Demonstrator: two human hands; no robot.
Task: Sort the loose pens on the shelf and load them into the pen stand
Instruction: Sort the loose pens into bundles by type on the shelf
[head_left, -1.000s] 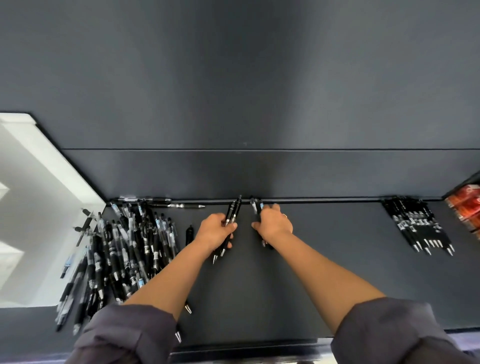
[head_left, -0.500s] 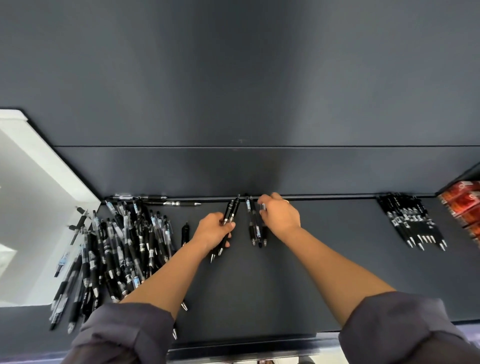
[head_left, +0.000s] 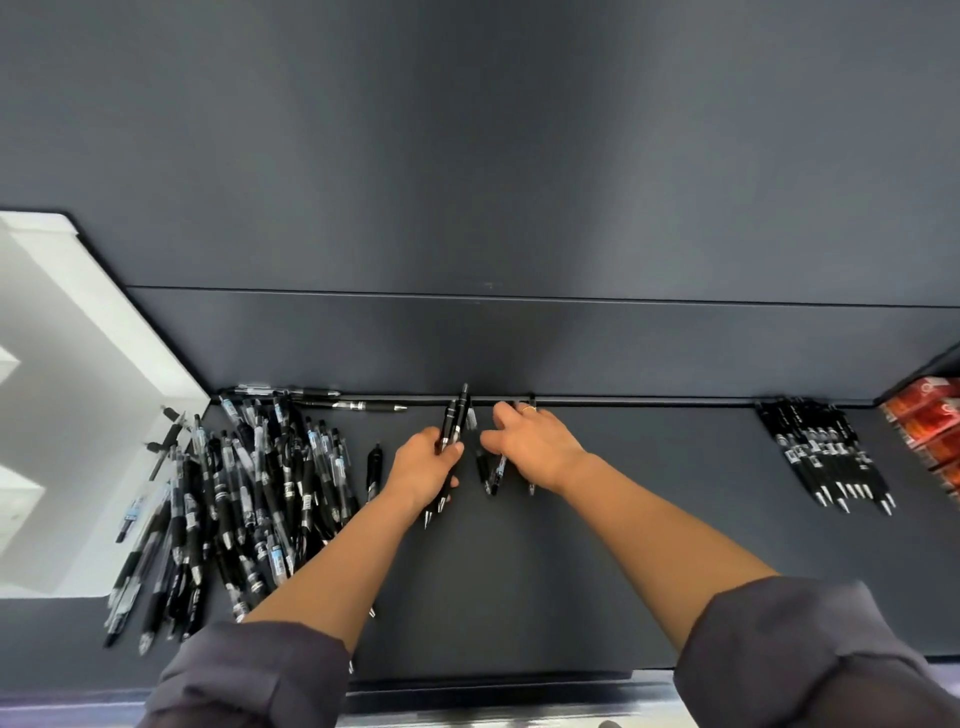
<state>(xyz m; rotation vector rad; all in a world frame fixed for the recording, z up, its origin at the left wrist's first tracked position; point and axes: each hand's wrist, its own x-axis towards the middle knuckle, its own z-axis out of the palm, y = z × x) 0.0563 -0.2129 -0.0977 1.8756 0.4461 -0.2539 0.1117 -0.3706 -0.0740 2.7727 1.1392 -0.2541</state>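
A big heap of loose black pens (head_left: 244, 499) lies on the left of the dark shelf (head_left: 649, 519). My left hand (head_left: 423, 470) grips two black pens (head_left: 455, 423), tips pointing toward me. My right hand (head_left: 537, 447) lies over a few pens (head_left: 493, 473) in the middle of the shelf, its fingers spread on them near the back wall. A single black pen (head_left: 373, 470) lies just left of my left hand. A tidy row of black pens (head_left: 826, 457) sits at the right. No pen stand is in view.
A white wall opening (head_left: 57, 415) borders the shelf on the left, with some pens overhanging it. Red packets (head_left: 930, 431) stand at the far right. Two pens (head_left: 332, 400) lie along the back wall. The shelf's front edge (head_left: 493, 691) runs below my sleeves.
My right hand has slid right over the middle pens and spread its fingers. My left hand still holds its two pens in nearly the same place.
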